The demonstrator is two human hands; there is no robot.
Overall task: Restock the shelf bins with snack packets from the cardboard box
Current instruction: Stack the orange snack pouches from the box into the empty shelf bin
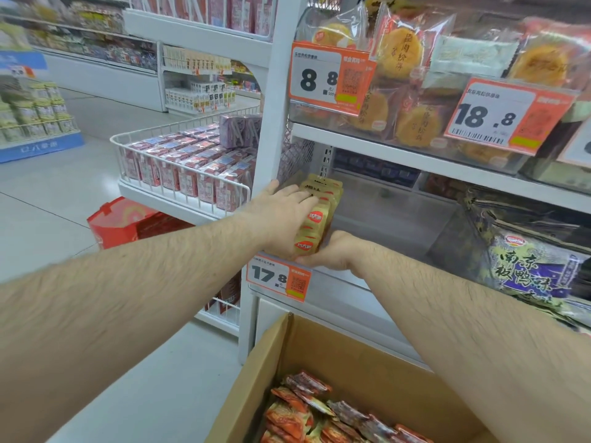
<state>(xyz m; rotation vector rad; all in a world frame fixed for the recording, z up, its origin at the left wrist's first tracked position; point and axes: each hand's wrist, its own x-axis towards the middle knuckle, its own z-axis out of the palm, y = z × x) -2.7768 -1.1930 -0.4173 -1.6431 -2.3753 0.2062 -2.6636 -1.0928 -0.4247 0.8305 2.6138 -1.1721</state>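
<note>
Stack of gold snack packets (316, 215) upright at clear shelf bin (399, 225) left end; open cardboard box (256, 388) below holds red packets (323, 414).

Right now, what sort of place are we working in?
Most likely a snack shop or supermarket aisle: orange-and-white price tags such as the 17.8 one, white metal shelving stocked with wrapped pastries, and a white wire basket full of drink cartons.

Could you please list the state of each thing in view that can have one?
Brown cardboard box: open, partly filled with red and orange packets.
Stack of gold snack packets: held upright at the bin's left end.
Clear plastic shelf bin: mostly unfilled.
Left hand: flat against the stack's side.
Right hand: gripping the stack from below.
</note>
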